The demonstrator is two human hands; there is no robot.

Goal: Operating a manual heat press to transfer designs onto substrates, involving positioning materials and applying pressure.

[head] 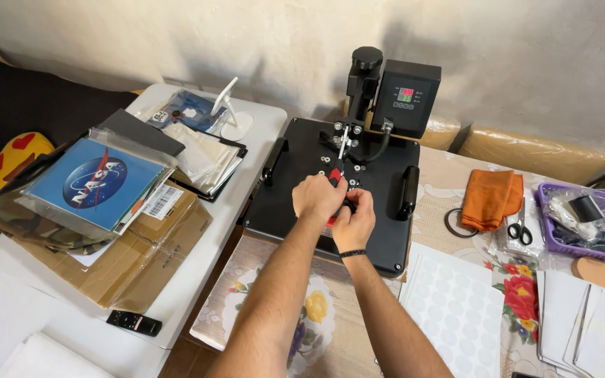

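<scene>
Head view looks down on the red-handled screwdriver that I grip over the middle of the black heat press, its shaft running up toward the bolts near the press column. Rigid and light by the look of it, the tool should turn best taken around the thick handle, where it will not slip. My left hand is closed around the upper handle; my right hand, a dark band on its wrist, is curled tight on the lower end just beside it, the two touching. The press plate looks heavy and stiff. Left of it, on a white table, lie bagged prints on cardboard. To the right sit an orange cloth, scissors and a purple basket.
</scene>
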